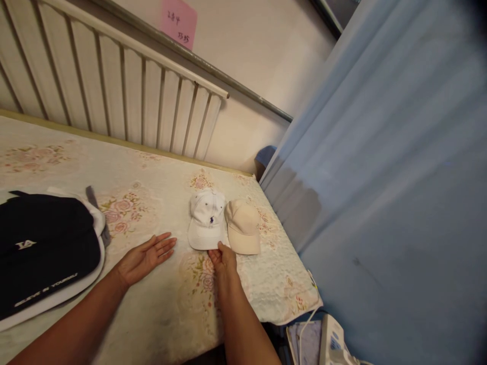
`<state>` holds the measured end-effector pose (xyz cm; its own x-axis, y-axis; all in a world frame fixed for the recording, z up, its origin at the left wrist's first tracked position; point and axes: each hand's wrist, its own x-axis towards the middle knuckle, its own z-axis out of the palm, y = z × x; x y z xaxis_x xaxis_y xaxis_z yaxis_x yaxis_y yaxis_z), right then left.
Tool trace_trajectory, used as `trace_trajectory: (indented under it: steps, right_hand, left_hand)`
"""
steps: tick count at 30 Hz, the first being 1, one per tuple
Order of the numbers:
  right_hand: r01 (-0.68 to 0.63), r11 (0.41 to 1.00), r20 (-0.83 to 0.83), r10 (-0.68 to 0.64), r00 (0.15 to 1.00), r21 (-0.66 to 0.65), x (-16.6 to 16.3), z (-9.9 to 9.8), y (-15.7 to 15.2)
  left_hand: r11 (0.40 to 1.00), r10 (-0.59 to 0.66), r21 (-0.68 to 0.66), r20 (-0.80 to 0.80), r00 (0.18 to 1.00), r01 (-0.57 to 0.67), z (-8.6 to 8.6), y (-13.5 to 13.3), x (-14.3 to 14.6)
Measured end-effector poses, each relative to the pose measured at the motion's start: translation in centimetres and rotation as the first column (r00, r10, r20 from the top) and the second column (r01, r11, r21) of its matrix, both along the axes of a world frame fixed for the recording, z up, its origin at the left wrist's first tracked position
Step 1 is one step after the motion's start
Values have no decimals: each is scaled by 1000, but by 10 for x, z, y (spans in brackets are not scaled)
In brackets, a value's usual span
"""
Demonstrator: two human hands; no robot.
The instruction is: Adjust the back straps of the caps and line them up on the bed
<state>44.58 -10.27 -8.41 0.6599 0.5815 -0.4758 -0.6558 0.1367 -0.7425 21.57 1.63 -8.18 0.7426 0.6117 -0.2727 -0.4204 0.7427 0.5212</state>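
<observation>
A white baseball cap (pixel 208 218) with a small dark emblem lies on the floral bed cover (pixel 152 309). My right hand (pixel 225 263) pinches the front edge of its brim, thumb on top and fingers beneath. Touching it on the right is a beige baseball cap (pixel 242 225), its brim also facing me. My left hand (pixel 146 257) is palm up with fingers stretched out, to the left of the white cap and holding nothing. At the far left rests a stack of caps, a black cap (pixel 49 243) with white lettering on top and paler ones under it.
A white radiator (pixel 114 86) and a metal rail line the wall behind the bed. Blue curtains (pixel 380 177) hang along the right side. A white power strip (pixel 331 339) with cables is beside the bed's lower right corner. A pink note (pixel 178 23) is on the wall.
</observation>
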Motion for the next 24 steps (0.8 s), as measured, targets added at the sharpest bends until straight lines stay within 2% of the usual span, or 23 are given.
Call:
trace_trajectory:
  steps: [10, 24]
  right_hand:
    - [-10, 1000, -15, 10, 1000, 15, -2, 4, -2]
    - [-30, 999, 30, 29, 999, 34, -5, 3, -5]
  left_hand:
    - [1000, -15, 24, 18, 1000, 15, -7, 3, 0]
    - [1000, -4, -28, 25, 1000, 5, -5, 2, 1]
